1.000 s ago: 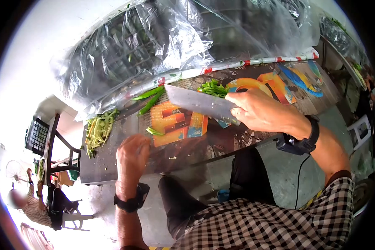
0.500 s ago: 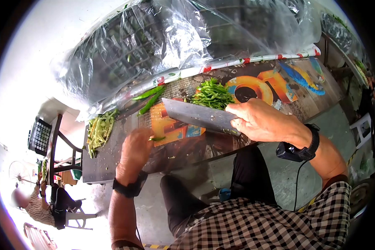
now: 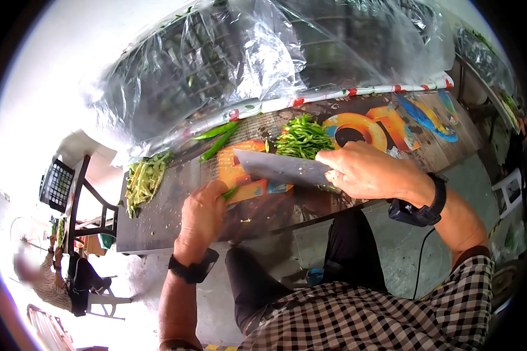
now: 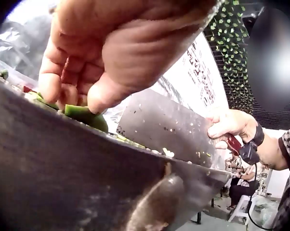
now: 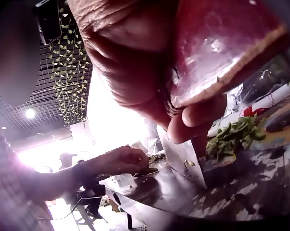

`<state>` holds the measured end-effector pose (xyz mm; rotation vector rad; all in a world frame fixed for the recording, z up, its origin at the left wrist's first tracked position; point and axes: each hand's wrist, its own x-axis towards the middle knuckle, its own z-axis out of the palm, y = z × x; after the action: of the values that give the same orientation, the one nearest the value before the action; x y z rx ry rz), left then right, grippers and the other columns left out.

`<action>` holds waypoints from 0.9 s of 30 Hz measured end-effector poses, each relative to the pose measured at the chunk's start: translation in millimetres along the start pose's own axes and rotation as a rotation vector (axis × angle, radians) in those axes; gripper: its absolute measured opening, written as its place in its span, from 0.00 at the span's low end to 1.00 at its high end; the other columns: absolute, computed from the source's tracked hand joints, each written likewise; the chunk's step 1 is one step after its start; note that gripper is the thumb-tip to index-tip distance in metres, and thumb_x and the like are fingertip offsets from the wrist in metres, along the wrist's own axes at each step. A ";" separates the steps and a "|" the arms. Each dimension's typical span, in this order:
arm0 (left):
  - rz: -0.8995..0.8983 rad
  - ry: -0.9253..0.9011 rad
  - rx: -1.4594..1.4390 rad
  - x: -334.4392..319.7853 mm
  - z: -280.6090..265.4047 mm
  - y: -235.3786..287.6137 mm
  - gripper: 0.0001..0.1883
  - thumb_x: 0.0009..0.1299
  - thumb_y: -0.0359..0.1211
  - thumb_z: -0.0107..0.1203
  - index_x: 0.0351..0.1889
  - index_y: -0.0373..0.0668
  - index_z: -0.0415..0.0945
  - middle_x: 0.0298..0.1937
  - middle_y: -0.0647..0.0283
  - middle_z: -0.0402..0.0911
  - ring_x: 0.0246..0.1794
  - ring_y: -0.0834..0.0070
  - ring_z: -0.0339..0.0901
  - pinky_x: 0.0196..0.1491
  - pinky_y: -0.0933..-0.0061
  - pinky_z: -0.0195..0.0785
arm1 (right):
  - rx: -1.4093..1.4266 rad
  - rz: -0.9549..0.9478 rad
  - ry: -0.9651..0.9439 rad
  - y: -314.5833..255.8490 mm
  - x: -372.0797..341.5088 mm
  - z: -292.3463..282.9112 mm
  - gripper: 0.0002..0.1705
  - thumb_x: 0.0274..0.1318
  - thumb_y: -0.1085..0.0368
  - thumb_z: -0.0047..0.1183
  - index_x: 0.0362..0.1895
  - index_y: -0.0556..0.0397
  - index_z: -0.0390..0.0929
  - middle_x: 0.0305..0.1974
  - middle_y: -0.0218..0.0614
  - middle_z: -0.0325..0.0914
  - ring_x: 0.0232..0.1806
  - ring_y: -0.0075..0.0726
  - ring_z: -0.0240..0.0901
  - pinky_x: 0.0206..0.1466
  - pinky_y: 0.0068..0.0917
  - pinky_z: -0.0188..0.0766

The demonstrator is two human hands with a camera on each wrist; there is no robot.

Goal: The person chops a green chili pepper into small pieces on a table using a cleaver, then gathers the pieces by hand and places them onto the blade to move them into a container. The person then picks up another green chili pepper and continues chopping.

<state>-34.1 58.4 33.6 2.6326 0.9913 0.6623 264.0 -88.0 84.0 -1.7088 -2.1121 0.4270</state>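
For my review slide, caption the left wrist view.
Left hand pinches a green pepper piece; right hand holds a cleaver.

Left hand [image 3: 202, 216] over table [image 3: 161, 225] near edge, thumb [image 4: 106, 91] and fingers [image 4: 49, 79] pinched. Right hand [image 3: 363, 169] further right, fingers curled in grip. Right forearm [image 3: 465, 219] slants in from the right.

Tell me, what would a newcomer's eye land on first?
Probably the broad cleaver, gripped in the right fingers across the middle of the head view. Just beyond it, a heap of bright green strips lies on the patterned tabletop, while the left fingers pinch a green piece left of the cleaver. Shiny clear plastic sheeting stretches along the tabletop's far side.
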 end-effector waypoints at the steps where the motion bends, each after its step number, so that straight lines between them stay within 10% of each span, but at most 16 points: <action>1: -0.015 -0.032 -0.044 -0.8 -1.9 -0.3 0.09 0.64 0.22 0.53 0.42 0.36 0.77 0.35 0.51 0.83 0.36 0.50 0.81 0.42 0.64 0.74 | -0.004 -0.012 -0.001 2.2 1.8 -0.1 0.09 0.58 0.68 0.51 0.37 0.62 0.70 0.19 0.58 0.71 0.27 0.68 0.73 0.32 0.57 0.64; 27: 0.258 0.188 -0.050 -22.6 32.9 53.8 0.13 0.57 0.17 0.59 0.40 0.37 0.81 0.43 0.56 0.81 0.44 0.56 0.77 0.48 0.61 0.73 | -0.160 -0.091 0.011 -17.9 -0.9 5.3 0.05 0.55 0.71 0.52 0.35 0.60 0.73 0.19 0.51 0.76 0.23 0.59 0.77 0.28 0.51 0.71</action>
<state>-2.7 1.2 18.3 2.7173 0.6741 0.9938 246.3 -92.6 87.5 -1.6862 -2.2596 0.2269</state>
